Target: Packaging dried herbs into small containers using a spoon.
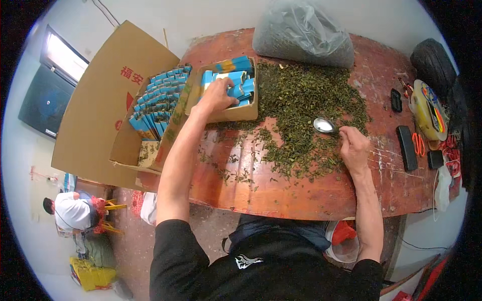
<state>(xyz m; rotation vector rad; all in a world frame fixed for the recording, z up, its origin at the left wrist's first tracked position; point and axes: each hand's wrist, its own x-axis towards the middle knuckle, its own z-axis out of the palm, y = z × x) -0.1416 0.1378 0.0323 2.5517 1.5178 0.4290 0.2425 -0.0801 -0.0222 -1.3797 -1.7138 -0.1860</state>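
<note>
My left hand [218,95] reaches into a small cardboard box [229,116] of blue paper packets [237,78], fingers bent over them; whether it grips one cannot be told. In my right hand [353,146] is the handle of a metal spoon [324,125], its bowl pointing left over loose dried green leaves [305,109] spread on the red wooden table [237,192]. Left of the small box, a larger cardboard box [165,145] holds rows of blue packets [160,94] standing upright, with leaves showing at their tops.
A clear plastic bag of leaves [303,37] stands at the back. On the right lie orange-handled scissors [418,144], a black case [406,148] and a yellowish container [429,109]. Below the table is a white bucket [344,248]. Another person [73,210] sits at far left.
</note>
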